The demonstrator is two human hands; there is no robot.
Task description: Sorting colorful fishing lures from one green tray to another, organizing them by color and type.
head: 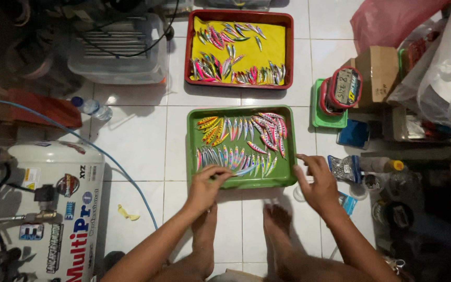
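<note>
Head view: green tray (194, 151) on white tiled floor (131, 151).

A green tray (194, 156) lies on the white tiled floor (131, 151) and carries two rows of colourful fishing lures (236, 156). The left hand (204, 185) rests on the near edge of the green tray, fingers touching the lower row. The right hand (317, 183) is at the right near corner of this tray. Beyond the green tray sits a red tray (188, 52) with a yellow lining and more lures.
</note>
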